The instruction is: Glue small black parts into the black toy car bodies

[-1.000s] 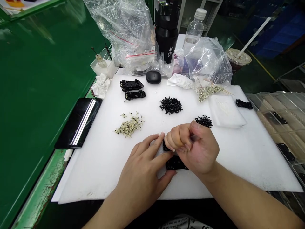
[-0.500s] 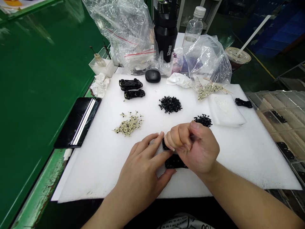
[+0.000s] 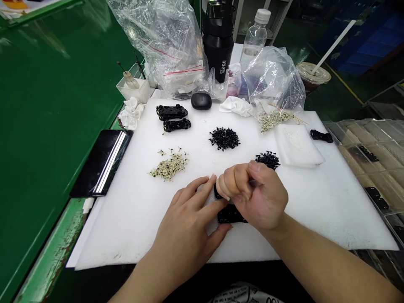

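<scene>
Two black toy car bases lie side by side on the white foam sheet (image 3: pixel 126 223) in front of me. My left hand (image 3: pixel 191 221) has its thumb and index finger on the left end of the nearer car base (image 3: pixel 231 213), steadying it. Its other fingertips rest by the farther car base (image 3: pixel 217 192), which is mostly covered. My right hand (image 3: pixel 257 193) is curled into a fist over both bases, with its bent fingers pressing down. Whatever the right fingers may hold is hidden. Small black parts (image 3: pixel 267 160) are heaped just beyond the right hand.
Another heap of black bits (image 3: pixel 224 139) and a pile of pale stalk-like pieces (image 3: pixel 169 167) lie farther up. Two more car bodies (image 3: pixel 172 112) sit at the back left. A black tablet (image 3: pixel 101 164) is at the left edge; a compartment box (image 3: pixel 372 147) stands right.
Both hands keep the same pose over the car bases. The whole view has shifted very slightly; nothing has been picked up or let go.
</scene>
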Tool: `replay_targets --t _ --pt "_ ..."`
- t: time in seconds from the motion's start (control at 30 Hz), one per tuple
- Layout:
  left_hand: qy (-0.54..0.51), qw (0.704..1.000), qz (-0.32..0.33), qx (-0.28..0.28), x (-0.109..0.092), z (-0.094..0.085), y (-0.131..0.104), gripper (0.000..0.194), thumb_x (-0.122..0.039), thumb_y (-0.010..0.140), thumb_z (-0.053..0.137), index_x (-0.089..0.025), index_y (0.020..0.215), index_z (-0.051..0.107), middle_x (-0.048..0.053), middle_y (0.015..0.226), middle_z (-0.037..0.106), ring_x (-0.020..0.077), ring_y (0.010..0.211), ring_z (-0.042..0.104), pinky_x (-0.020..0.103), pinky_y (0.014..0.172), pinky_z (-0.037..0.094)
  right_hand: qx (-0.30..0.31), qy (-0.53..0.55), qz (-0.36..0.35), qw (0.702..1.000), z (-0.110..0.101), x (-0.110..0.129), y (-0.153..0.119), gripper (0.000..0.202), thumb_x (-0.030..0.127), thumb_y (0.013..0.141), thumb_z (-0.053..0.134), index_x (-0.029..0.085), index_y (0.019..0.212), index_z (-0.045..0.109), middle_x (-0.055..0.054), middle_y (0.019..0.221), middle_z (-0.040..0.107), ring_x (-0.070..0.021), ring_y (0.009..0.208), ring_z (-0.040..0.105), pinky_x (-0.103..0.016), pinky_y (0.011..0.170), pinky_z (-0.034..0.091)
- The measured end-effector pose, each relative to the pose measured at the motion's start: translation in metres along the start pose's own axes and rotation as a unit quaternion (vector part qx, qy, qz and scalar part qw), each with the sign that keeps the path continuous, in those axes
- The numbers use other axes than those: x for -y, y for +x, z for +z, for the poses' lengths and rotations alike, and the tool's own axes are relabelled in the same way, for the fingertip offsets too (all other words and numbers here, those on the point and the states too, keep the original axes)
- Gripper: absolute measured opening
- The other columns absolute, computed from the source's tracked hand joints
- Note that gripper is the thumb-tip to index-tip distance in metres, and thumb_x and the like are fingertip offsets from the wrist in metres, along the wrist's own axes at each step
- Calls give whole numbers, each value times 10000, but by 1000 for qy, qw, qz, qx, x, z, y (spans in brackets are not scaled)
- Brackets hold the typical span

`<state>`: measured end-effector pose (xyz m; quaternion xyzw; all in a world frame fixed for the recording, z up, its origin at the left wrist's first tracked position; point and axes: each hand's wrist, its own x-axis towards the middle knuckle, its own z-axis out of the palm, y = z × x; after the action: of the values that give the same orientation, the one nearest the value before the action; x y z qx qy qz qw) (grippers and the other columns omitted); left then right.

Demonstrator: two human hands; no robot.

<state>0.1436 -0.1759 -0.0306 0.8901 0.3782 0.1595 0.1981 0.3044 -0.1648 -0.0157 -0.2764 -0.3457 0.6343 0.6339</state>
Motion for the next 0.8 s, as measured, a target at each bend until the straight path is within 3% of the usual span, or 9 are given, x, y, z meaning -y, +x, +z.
replay_targets --t 0.27,0.37,0.5,0.57,0.7,0.8 --pt "3 1000 1 -2 -1 0 1 314 -323 863 654 -268 1172 669 81 1463 516 342 1344 439 553 1031 472 20 -13 -13 1000 -3 0 0 487 369 941 449 204 485 400 15 469 336 -137 498 345 -314 547 310" --pt "7 1000 8 -12 1 2 1 286 -319 850 660 -258 1128 685 76 1442 541 347 1329 462 546 1024 485 35 -73 -31 996 -2 -6 -4 488 377 958 468 207 506 401 19 492 359 -137 514 362 -312 548 312" --pt "38 996 61 -55 10 4 -1 403 -257 777 685 -235 1179 661 90 1444 540 348 1293 511 494 962 550 148 -236 -138 950 9 -15 -9 523 537 855 652 220 535 387 41 514 390 -109 469 333 -287 482 297" --pt "70 991 97 -67 15 5 0 417 -285 770 693 -245 1183 659 98 1447 537 359 1282 525 503 924 571 164 -251 -208 931 14 -8 -11 553 588 826 670 225 543 365 50 510 384 -97 448 328 -277 467 303" --pt "105 986 102 -85 17 7 3 332 -388 832 655 -281 1146 675 79 1425 561 349 1230 570 520 878 590 70 -197 -244 947 -1 49 -17 530 622 885 587 218 585 419 28 529 384 -141 520 393 -298 527 350" --pt "103 987 86 -91 14 7 3 305 -404 849 644 -301 1134 678 43 1434 554 331 1248 557 506 893 591 -75 -247 -274 927 -47 95 -14 474 554 909 577 200 601 509 2 585 431 -162 588 427 -337 641 400"
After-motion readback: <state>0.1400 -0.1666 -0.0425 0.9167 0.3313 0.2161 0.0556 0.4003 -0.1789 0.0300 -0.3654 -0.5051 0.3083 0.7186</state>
